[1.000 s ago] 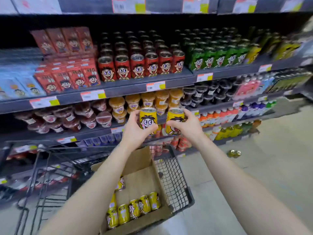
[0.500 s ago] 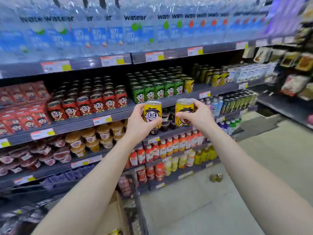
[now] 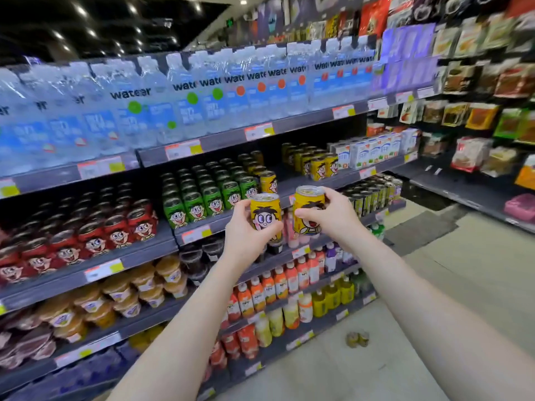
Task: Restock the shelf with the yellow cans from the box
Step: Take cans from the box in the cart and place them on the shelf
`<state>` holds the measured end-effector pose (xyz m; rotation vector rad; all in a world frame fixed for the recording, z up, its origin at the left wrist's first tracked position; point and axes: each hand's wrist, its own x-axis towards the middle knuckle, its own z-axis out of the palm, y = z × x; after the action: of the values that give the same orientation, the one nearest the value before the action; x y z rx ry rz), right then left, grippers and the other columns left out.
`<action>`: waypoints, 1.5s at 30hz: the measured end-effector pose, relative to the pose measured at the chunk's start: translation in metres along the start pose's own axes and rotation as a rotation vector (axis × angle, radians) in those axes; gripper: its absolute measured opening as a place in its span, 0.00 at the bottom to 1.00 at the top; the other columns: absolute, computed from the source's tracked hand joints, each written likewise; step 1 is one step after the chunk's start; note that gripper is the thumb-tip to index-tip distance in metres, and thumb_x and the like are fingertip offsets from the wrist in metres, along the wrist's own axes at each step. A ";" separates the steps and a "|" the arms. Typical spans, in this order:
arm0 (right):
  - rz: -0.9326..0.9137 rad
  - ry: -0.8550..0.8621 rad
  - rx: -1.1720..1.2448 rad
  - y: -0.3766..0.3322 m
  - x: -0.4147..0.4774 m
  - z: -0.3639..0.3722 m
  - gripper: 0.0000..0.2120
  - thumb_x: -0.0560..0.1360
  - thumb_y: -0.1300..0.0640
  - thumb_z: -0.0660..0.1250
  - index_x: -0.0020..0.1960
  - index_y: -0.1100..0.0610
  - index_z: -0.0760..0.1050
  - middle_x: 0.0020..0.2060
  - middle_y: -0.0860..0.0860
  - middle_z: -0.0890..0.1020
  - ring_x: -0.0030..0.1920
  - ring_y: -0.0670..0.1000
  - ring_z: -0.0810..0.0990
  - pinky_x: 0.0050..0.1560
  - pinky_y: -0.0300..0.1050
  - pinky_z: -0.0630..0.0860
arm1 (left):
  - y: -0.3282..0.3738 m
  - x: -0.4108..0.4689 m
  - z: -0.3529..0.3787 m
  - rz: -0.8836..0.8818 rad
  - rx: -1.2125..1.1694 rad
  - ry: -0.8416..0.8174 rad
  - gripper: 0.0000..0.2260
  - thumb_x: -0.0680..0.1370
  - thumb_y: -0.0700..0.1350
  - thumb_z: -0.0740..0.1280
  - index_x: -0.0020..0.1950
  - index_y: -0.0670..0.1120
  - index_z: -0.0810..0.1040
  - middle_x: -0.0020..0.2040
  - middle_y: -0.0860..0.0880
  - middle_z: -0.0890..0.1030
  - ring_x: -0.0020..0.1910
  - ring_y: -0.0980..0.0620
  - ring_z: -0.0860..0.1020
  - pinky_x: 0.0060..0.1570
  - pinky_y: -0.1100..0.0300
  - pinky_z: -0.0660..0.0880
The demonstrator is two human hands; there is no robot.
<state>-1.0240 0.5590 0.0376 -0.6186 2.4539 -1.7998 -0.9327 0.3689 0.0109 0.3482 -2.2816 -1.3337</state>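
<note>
Left can (image 3: 265, 218) and right can (image 3: 308, 211): yellow, upright, cartoon faces outward, side by side and just apart, in mid-air in front of the drinks bay. Left hand (image 3: 247, 241) wrapped round the lower body of the left can; right hand (image 3: 330, 218) clamped on the right can from its right side, fingers over the rim, thumb on the label. Destination, by judgement: the bare stretch of shelf (image 3: 291, 178) between the lone yellow can (image 3: 268, 182) beside the green cans (image 3: 208, 195) and the stocked yellow cans (image 3: 318, 166) further right, near the white cartons (image 3: 376, 151). Box out of view.

For a clean placement:
- Carry both cans up and forward, level, clear of the shelf lip and price strip.
- Set down one at a time, bottom flat, then slide back into line.
- Keep faces forward to match the row.
- Avoid knocking the front green cans or the lone yellow can with the knuckles.
- Release only once seated.
- In case of tight headroom under the upper shelf, move the right-hand fingers from the rim to the side.
</note>
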 end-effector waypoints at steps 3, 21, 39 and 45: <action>0.005 -0.005 0.003 0.017 0.040 -0.012 0.23 0.68 0.52 0.80 0.61 0.50 0.78 0.49 0.44 0.85 0.49 0.44 0.83 0.47 0.40 0.80 | -0.001 0.034 0.028 0.010 -0.010 0.013 0.30 0.70 0.51 0.81 0.65 0.58 0.68 0.55 0.63 0.79 0.52 0.66 0.80 0.53 0.64 0.77; -0.001 -0.122 -0.025 0.109 0.326 0.013 0.25 0.63 0.50 0.81 0.58 0.46 0.79 0.48 0.43 0.85 0.50 0.47 0.83 0.56 0.52 0.81 | -0.066 0.256 0.116 -0.118 0.016 0.197 0.34 0.67 0.54 0.82 0.66 0.56 0.68 0.56 0.57 0.81 0.50 0.61 0.82 0.49 0.63 0.78; -0.036 -0.280 0.049 0.166 0.428 0.039 0.29 0.56 0.47 0.82 0.55 0.50 0.80 0.46 0.46 0.86 0.48 0.49 0.84 0.53 0.52 0.82 | -0.058 0.293 0.169 -0.187 0.036 0.453 0.38 0.62 0.58 0.82 0.68 0.55 0.70 0.56 0.56 0.82 0.53 0.57 0.83 0.58 0.51 0.81; -0.054 -0.353 0.049 0.174 0.435 0.053 0.27 0.59 0.51 0.83 0.57 0.52 0.81 0.45 0.47 0.86 0.48 0.49 0.84 0.53 0.50 0.82 | -0.059 0.290 0.180 -0.197 0.091 0.492 0.37 0.66 0.55 0.83 0.68 0.55 0.68 0.56 0.58 0.81 0.54 0.59 0.81 0.54 0.60 0.79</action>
<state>-1.4613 0.4085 -0.0519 -0.9166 2.1734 -1.5972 -1.2755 0.3466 -0.0374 0.8494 -1.9291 -1.0840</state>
